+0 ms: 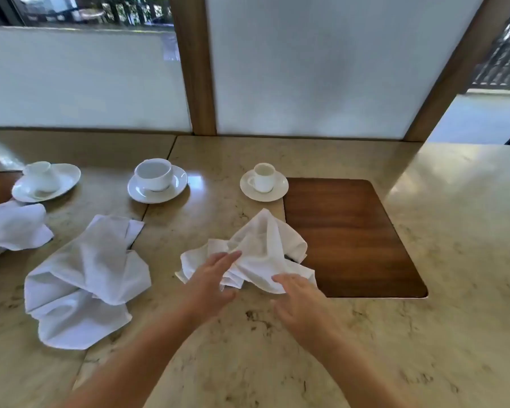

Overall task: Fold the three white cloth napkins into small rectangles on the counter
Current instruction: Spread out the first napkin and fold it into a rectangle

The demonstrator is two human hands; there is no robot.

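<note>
Three crumpled white napkins lie on the beige stone counter (277,363). The nearest napkin (262,245) sits bunched in the middle, its right edge over a wooden inset panel. My left hand (212,278) rests with fingers spread on its left side. My right hand (301,301) touches its lower right corner, fingers apart. Neither hand is closed around the cloth. A second napkin (86,278) lies rumpled to the left. A third napkin (9,231) is at the far left edge, partly cut off by the frame.
Three white cups on saucers stand behind the napkins: one on its side at far left (44,181), a wide cup (155,178), a small cup (264,179). A dark wooden panel (351,231) is set in the counter. Frosted glass and wooden posts stand behind.
</note>
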